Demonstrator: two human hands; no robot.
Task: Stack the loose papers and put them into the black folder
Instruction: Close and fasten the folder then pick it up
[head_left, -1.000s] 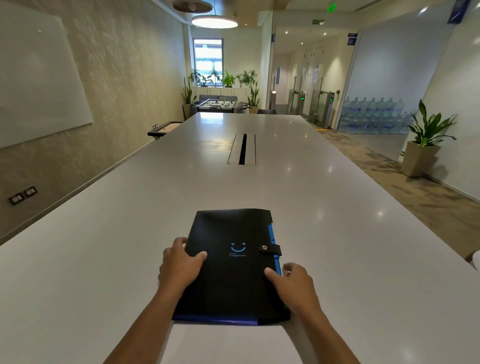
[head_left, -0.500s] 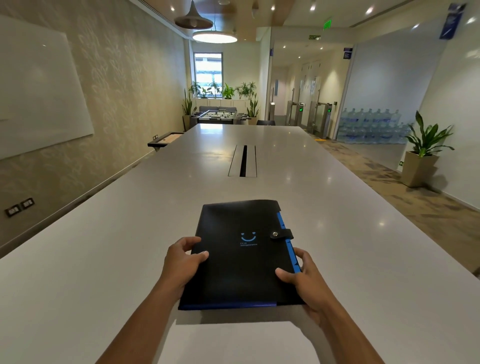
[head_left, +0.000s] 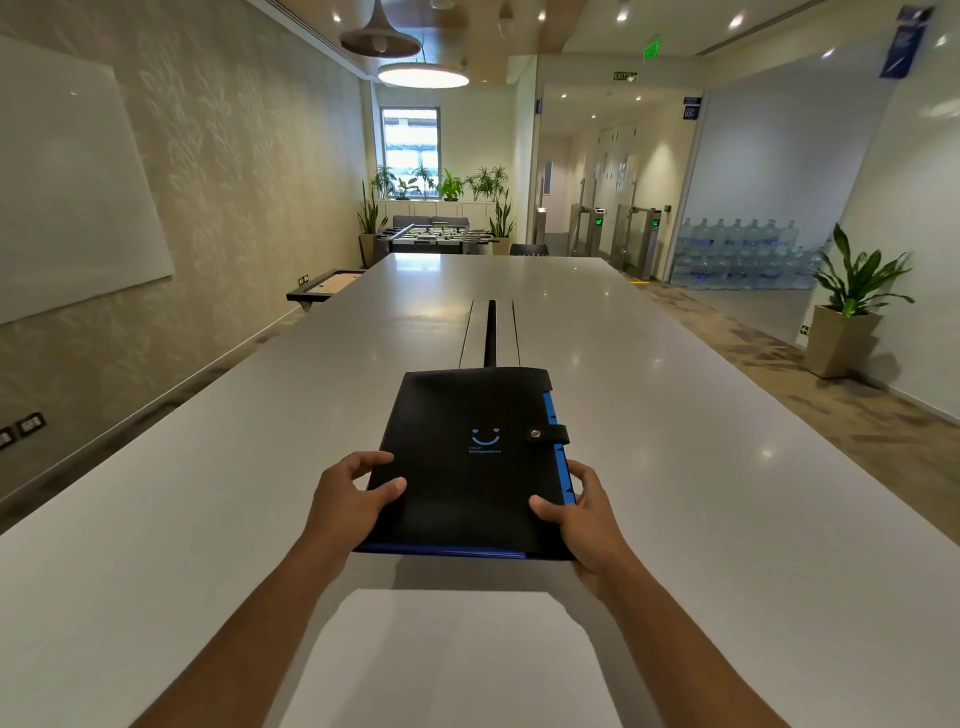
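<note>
The black folder (head_left: 467, 457) is closed, with a blue smile logo, blue edging and a snap strap on its right side. It hangs a little above the table, casting a shadow below. My left hand (head_left: 348, 501) grips its lower left edge, thumb on the cover. My right hand (head_left: 584, 514) grips its lower right edge by the blue tabs, thumb on top. White paper (head_left: 447, 654) lies flat on the table between my forearms, nearer to me than the folder.
The long white table (head_left: 701, 467) runs far ahead, with a cable slot (head_left: 490, 332) in its middle just beyond the folder. A wall and whiteboard are on the left; a potted plant (head_left: 852, 306) stands on the floor at the right.
Both hands have lifted the folder off the paper and carried it away from me. The white paper underneath has come into full view.
</note>
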